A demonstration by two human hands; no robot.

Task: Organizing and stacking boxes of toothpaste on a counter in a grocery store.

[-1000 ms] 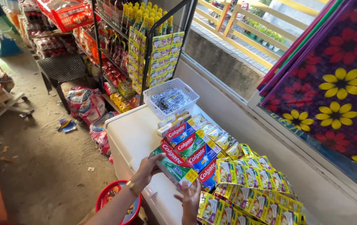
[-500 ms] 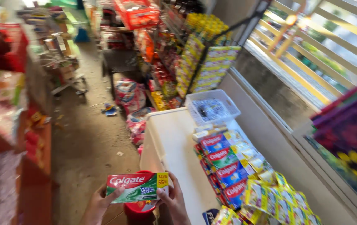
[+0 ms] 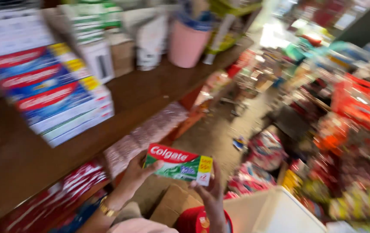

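Whole view motion-blurred; fine detail lost beyond the centre. Right side of the shop is smeared colour: red, yellow and green packets, kinds not readable. Both forearms cut off at the bottom edge.

Left hand (image 3: 135, 172) grips the left end of a toothpaste box (image 3: 179, 164), thumb on the front face, fingers hidden behind it. Right hand (image 3: 208, 192) holds the right end from below, fingertips at the lower corner; palm not visible. Box is flat rectangular cardboard, glossy, red band on top, green below, yellow patch at the right end. It is held in the air, slightly tilted, off the front edge of the wooden shelf (image 3: 142, 92) and above the floor.

Left wrist carries a gold-coloured bracelet (image 3: 107, 210).

On the shelf near its left end: a stack of toothpaste boxes (image 3: 51, 97), red and blue, lying flat, edges blurred. Further back a pink plastic tub (image 3: 187, 43), top cut off. Shelf surface dark brown, smooth.

Bottom right: corner of a white chest (image 3: 275, 213), partly cut off.
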